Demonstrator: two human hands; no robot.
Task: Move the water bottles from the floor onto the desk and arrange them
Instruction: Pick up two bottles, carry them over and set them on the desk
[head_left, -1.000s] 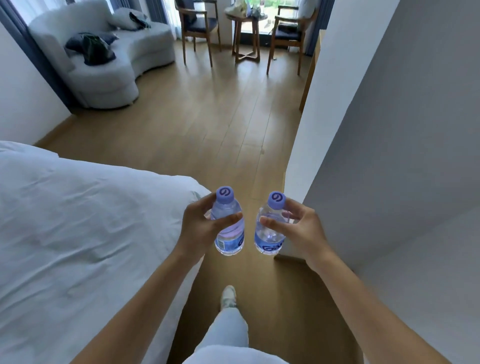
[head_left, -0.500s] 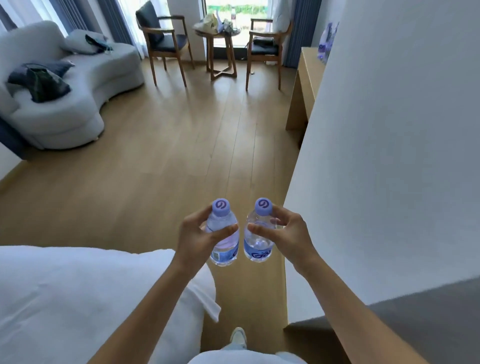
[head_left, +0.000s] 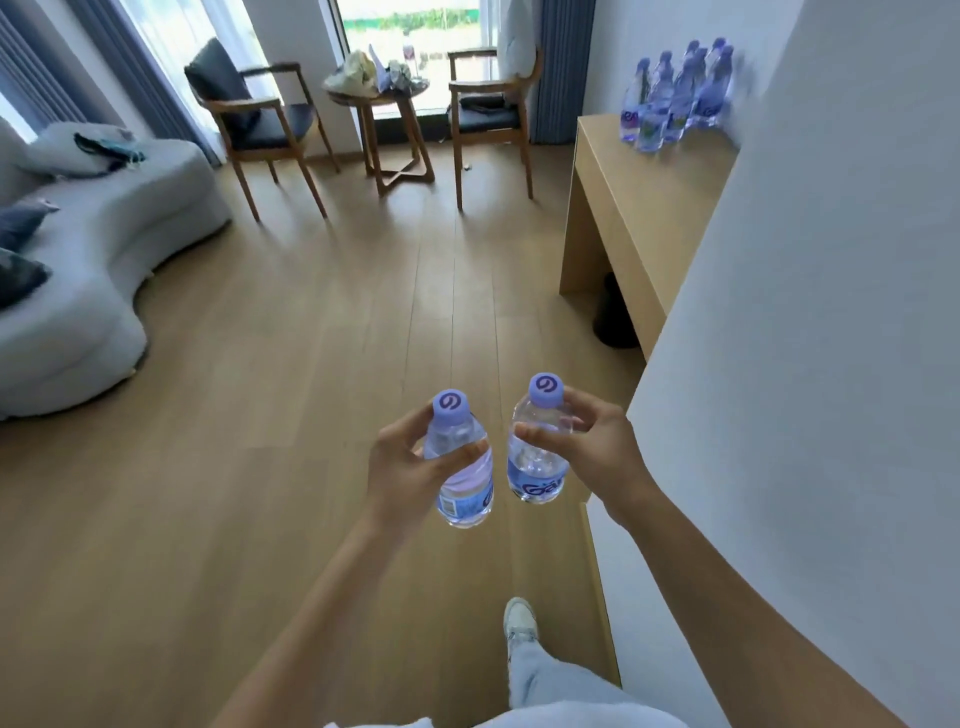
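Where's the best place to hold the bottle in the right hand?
Around the shoulder just under the cap, coming from its right side, as the right hand does now. The bottle is upright and narrows there, so the fingers wrap it easily.

One wide-angle head-worn view looks forward and down over the wooden floor (head_left: 311, 415); both hands sit near and central, the desk (head_left: 623, 171) farther off, upper right

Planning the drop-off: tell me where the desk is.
In the head view, the desk stands ahead on the right against the wall, bottles at its far end.
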